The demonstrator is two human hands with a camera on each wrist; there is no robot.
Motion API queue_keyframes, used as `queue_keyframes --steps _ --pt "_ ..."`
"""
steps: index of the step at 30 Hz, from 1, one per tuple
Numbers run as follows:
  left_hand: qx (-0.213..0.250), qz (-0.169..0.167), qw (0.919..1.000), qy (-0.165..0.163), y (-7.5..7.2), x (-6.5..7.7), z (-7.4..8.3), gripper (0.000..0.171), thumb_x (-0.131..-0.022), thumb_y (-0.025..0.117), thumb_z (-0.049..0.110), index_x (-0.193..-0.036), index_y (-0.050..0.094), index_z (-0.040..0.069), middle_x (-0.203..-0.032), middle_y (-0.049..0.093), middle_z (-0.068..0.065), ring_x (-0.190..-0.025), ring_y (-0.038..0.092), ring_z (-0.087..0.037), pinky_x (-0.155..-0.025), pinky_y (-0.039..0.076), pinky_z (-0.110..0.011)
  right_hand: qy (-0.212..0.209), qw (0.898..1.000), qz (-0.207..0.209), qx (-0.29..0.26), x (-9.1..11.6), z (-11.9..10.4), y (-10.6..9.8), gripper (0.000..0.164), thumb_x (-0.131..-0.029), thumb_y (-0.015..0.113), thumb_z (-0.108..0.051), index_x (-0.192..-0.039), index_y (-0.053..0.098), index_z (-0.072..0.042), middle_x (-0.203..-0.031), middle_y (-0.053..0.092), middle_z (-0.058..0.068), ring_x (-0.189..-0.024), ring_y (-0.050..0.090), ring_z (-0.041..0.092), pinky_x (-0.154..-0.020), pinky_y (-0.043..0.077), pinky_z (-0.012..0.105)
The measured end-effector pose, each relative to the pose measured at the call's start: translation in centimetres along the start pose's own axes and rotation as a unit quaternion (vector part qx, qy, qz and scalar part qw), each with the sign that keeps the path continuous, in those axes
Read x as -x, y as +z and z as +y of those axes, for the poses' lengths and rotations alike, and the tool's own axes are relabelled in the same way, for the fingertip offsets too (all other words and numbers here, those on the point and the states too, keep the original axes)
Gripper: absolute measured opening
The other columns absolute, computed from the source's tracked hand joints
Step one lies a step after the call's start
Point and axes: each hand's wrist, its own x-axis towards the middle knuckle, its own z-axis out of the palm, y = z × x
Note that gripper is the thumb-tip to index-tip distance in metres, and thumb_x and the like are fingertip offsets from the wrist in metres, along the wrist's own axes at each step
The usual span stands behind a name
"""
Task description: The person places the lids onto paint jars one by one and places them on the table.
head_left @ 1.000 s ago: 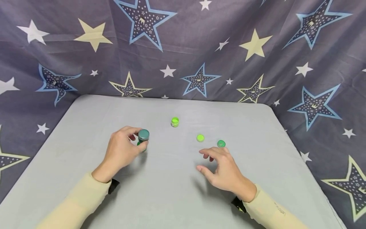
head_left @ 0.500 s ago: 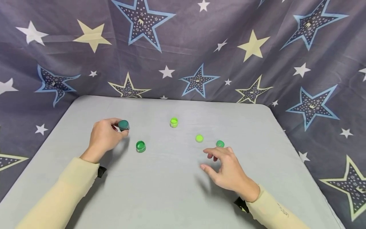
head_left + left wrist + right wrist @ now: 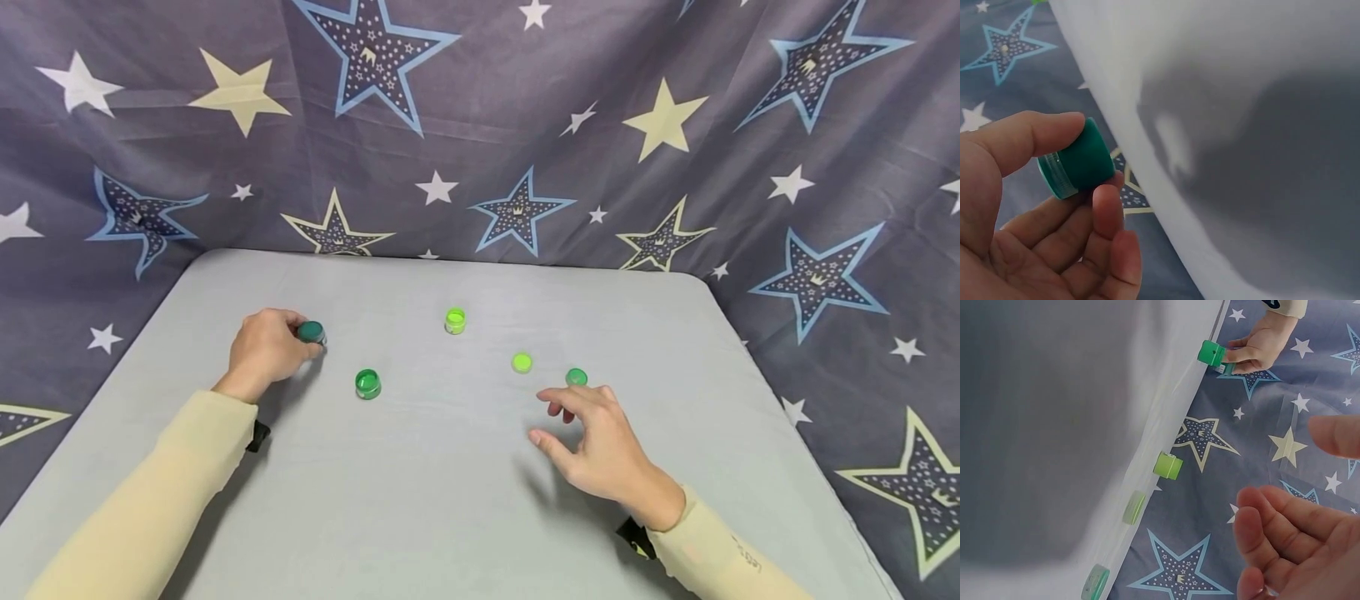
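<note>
Held a small round teal-filled jar of apparently clear plastic in the left hand, pinched narrowly across its sides between thumb and fingertips, over the left part of the smooth grey tabletop. Hinged, by judgement, on the base of this jar against the surface beneath: top upward, central axis close to upright, body just right of the palm. Could not tell from the head view whether touching down or slightly above. Lay far nearer the left hand than the right hand, seen with thumb and fingers wide apart, holding nothing, near a flat round green lid and a flat round lime lid. Had as nearest neighbour, rightward and toward the wearer, an open round bright-green jar, clearly apart; beyond, an open round lime-green jar.

Showed from the left wrist, but not from the head, the curled fingers and a clear ridged band. Caught from the right wrist, side-on, the bright-green jar partly covering the pinched one.
</note>
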Motion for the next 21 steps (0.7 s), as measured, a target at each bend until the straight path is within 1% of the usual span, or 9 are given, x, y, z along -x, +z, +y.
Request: queue_keyframes --steps 4,7,10,16,21 --pt "-0.014 -0.017 0.9997 -0.009 0.2 -0.2 -0.2 0.042 -0.086 0.081 0.021 -0.118 0.069 -0.005 -0.112 0.068 -0.026 -0.101 0.061 -0.046 -0.079 0.050 -0.054 -0.004 1.000 0.004 -0.001 0.1 0.0 0.1 0.041 -0.080 0.086 -0.027 -0.114 0.073 -0.009 -0.089 0.066 -0.008 -0.074 0.058 0.014 -0.077 0.037 0.032" --pt "-0.026 -0.027 0.9992 -0.013 0.5 -0.2 -0.3 0.044 -0.085 0.080 0.020 -0.119 0.069 -0.005 -0.112 0.068 -0.027 -0.101 0.062 -0.046 -0.078 0.051 -0.054 -0.010 1.000 0.007 -0.003 0.1 0.0 0.2 0.040 -0.080 0.085 -0.026 -0.114 0.073 -0.009 -0.088 0.065 -0.009 -0.073 0.057 0.013 -0.076 0.037 0.032" --pt "-0.035 -0.033 0.9987 -0.017 0.7 -0.3 -0.5 0.045 -0.084 0.081 0.021 -0.121 0.069 -0.004 -0.112 0.068 -0.027 -0.103 0.062 -0.047 -0.079 0.051 -0.055 -0.012 1.000 0.009 -0.004 0.1 0.0 0.3 0.039 -0.080 0.085 -0.025 -0.113 0.073 -0.009 -0.087 0.064 -0.009 -0.073 0.056 0.011 -0.076 0.037 0.032" --pt "-0.034 -0.032 0.9988 -0.017 1.0 -0.5 -0.8 0.046 -0.083 0.082 0.021 -0.120 0.069 -0.003 -0.112 0.067 -0.027 -0.104 0.060 -0.048 -0.081 0.050 -0.057 -0.008 1.000 0.007 -0.003 0.1 0.0 0.4 0.039 -0.079 0.086 -0.026 -0.113 0.073 -0.010 -0.087 0.064 -0.010 -0.074 0.055 0.008 -0.076 0.037 0.031" --pt "-0.035 -0.026 0.9990 -0.008 1.1 -0.3 -0.9 0.057 -0.080 0.086 0.023 -0.126 0.065 -0.004 -0.116 0.065 -0.029 -0.107 0.059 -0.050 -0.083 0.049 -0.059 -0.008 1.000 0.006 -0.005 0.1 0.0 0.4 0.039 -0.080 0.085 -0.026 -0.113 0.073 -0.009 -0.087 0.065 -0.009 -0.073 0.057 0.011 -0.076 0.037 0.031"
